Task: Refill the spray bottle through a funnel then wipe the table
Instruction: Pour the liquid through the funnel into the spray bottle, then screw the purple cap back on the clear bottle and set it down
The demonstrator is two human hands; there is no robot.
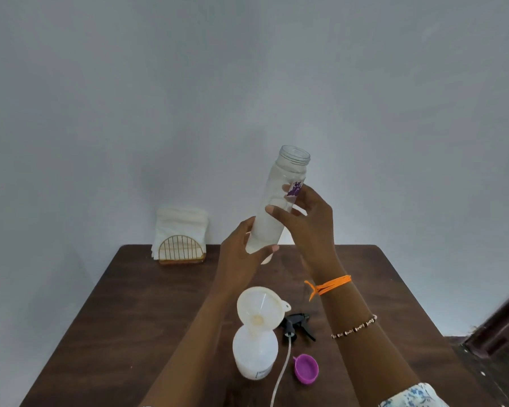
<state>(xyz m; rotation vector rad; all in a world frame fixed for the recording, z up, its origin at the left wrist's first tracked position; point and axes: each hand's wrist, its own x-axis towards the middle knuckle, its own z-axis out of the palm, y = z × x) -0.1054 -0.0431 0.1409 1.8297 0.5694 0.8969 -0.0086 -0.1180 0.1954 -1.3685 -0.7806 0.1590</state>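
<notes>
Spray bottle (pixel 255 352) of translucent white plastic is stood uncapped on the dark brown wooden worktop (pixel 135 318), with a white plastic funnel (pixel 260 306) seated tilted in its neck. A tall clear plastic bottle (pixel 276 207), open at the mouth, is held tilted in the air above; its contents cannot be told. Its base is gripped by the left hand (pixel 241 257), its middle by the curled fingers of the right hand (pixel 309 224). Purple print (pixel 295 189) is borne on it, unreadable. A purple cap (pixel 306 368) and the black trigger head (pixel 299 323) are laid beside the spray bottle.
</notes>
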